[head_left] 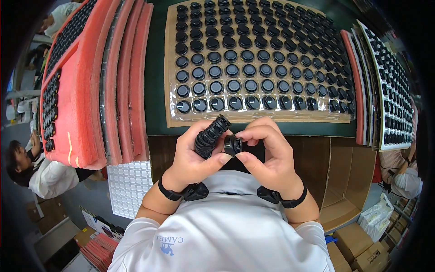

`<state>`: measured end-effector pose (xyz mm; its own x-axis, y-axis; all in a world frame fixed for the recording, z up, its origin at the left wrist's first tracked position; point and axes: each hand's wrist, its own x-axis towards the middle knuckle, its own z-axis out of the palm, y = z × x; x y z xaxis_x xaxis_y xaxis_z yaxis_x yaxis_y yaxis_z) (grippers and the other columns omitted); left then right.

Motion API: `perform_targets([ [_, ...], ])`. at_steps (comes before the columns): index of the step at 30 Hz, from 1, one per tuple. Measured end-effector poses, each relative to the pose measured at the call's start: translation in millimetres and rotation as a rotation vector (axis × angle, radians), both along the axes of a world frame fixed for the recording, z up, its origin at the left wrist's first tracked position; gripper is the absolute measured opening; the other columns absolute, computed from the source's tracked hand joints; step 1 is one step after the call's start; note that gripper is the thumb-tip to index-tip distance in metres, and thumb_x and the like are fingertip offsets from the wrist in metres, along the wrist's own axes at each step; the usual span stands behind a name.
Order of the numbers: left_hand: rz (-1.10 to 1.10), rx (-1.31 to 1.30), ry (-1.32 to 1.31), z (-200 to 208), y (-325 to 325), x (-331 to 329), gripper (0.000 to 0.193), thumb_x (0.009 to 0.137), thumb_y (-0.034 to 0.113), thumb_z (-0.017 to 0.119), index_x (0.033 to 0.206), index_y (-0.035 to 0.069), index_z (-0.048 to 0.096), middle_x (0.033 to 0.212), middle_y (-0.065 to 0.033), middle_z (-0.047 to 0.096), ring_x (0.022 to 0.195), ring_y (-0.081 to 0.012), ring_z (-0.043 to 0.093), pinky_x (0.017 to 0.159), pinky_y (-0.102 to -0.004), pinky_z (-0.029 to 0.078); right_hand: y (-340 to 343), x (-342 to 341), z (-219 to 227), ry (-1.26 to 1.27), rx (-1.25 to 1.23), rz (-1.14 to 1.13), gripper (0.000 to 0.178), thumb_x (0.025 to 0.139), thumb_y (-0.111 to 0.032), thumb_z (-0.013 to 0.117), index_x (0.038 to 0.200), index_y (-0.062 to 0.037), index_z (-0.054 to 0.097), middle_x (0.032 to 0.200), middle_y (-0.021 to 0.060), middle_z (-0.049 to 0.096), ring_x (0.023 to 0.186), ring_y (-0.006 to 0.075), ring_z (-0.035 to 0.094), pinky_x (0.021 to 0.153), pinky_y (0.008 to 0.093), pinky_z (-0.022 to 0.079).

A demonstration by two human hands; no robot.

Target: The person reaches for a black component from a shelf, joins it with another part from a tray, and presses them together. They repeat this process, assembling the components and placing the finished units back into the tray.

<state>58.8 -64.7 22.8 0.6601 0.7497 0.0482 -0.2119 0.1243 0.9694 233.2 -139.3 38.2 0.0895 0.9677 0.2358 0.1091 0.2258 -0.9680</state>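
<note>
My left hand [192,156] is closed around a tilted stack of small black ring-like caps [211,137]. Its thumb tip also touches a short black lens-like part [233,145]. From the other side, my right hand [273,156] pinches that part between thumb and fingers. Both hands are held in front of my chest, just short of the bench edge. Beyond them lies a clear blister tray [174,111] on brown cardboard, with rows of black round lens-like parts [234,85]. The nearest row shows shiny glass-like tops; farther rows look capped.
At the left stand pink foam trays [86,131] holding black parts. More stacked trays, with a white one [387,144] outermost, stand at the right. An open cardboard box [346,199] is below the bench. People [50,174] are at both sides. A white cell tray [130,190] sits lower left.
</note>
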Motion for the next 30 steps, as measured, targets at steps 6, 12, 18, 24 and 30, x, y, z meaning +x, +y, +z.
perform_targets([
  [6, 0.007, -0.034, -0.008, -1, -4, 20, 0.049, 0.073, 0.015, 0.074, 0.112, -0.001, 0.049, 0.097, -0.0075, 0.059, 0.071, -0.0056, 0.050, 0.064, -0.0207, 0.043, -6, 17, 1, 0.011, -0.006, -0.020, 0.028, 0.074, -0.002, 0.065, 0.100, 0.0016, 0.056, 0.092, 0.0072, 0.051, 0.081, 0.0143, 0.046, 0.075, 0.0242, 0.038],
  [12, -0.041, -0.060, -0.017, -14, 11, 8, 0.054, 0.078, 0.039, 0.068, 0.108, -0.003, 0.052, 0.091, -0.0092, 0.061, 0.067, -0.0087, 0.051, 0.058, -0.0204, 0.040, -13, 75, -5, -0.252, -0.002, -0.375, 0.025, 0.074, 0.001, 0.064, 0.098, -0.0014, 0.058, 0.089, 0.0063, 0.053, 0.079, 0.0142, 0.051, 0.073, 0.0237, 0.043],
  [18, -0.051, -0.087, -0.072, -18, 9, 10, 0.062, 0.081, 0.054, 0.058, 0.105, -0.004, 0.053, 0.089, -0.0115, 0.061, 0.066, -0.0120, 0.054, 0.053, -0.0210, 0.038, -28, 142, -19, -0.706, -0.162, -0.756, 0.021, 0.079, -0.001, 0.061, 0.099, -0.0004, 0.058, 0.087, 0.0037, 0.055, 0.078, 0.0123, 0.049, 0.073, 0.0248, 0.041],
  [24, -0.090, -0.076, -0.091, -20, 10, 12, 0.059, 0.086, 0.051, 0.052, 0.106, -0.004, 0.053, 0.090, -0.0131, 0.062, 0.067, -0.0144, 0.056, 0.053, -0.0221, 0.039, -25, 159, -28, -1.045, -0.095, -0.750, 0.018, 0.078, -0.002, 0.062, 0.097, -0.0013, 0.060, 0.089, 0.0089, 0.059, 0.079, 0.0229, 0.053, 0.072, 0.0315, 0.043],
  [30, -0.084, -0.076, -0.093, -17, 7, 17, 0.058, 0.087, 0.050, 0.050, 0.105, -0.004, 0.054, 0.086, -0.0135, 0.062, 0.064, -0.0134, 0.053, 0.052, -0.0222, 0.038, -23, 159, -24, -1.174, -0.077, -0.729, 0.018, 0.077, -0.002, 0.062, 0.095, -0.0016, 0.061, 0.089, 0.0123, 0.059, 0.082, 0.0294, 0.055, 0.074, 0.0365, 0.043],
])
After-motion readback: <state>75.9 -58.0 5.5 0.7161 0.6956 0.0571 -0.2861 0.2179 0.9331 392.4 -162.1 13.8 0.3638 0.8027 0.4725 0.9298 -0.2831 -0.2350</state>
